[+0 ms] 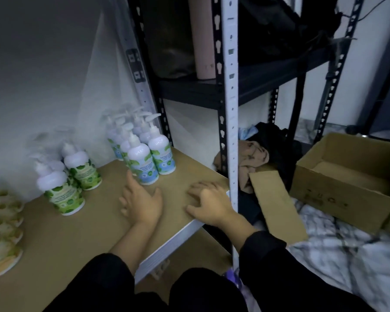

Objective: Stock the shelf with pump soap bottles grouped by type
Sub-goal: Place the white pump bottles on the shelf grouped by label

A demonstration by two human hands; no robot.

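Observation:
On the brown shelf board point(99, 226) stand three groups of pump soap bottles. Several blue-labelled bottles point(144, 154) cluster at the back right, against the black upright. Green-labelled bottles point(63, 188) stand left of them. Yellow-labelled bottles point(0, 244) line the far left edge, partly cut off. My left hand point(142, 203) lies flat on the board, fingers straight, its fingertips just short of the nearest blue bottle. My right hand point(209, 203) rests on the board's right front corner beside the white post, fingers slightly bent, holding nothing.
A white slotted post point(231, 131) rises at the shelf's right front corner. An open cardboard box point(347, 176) sits on the floor at right, with a loose flap point(277, 203) and crumpled clothes point(254, 158) near it. A dark upper shelf point(212, 91) carries bags.

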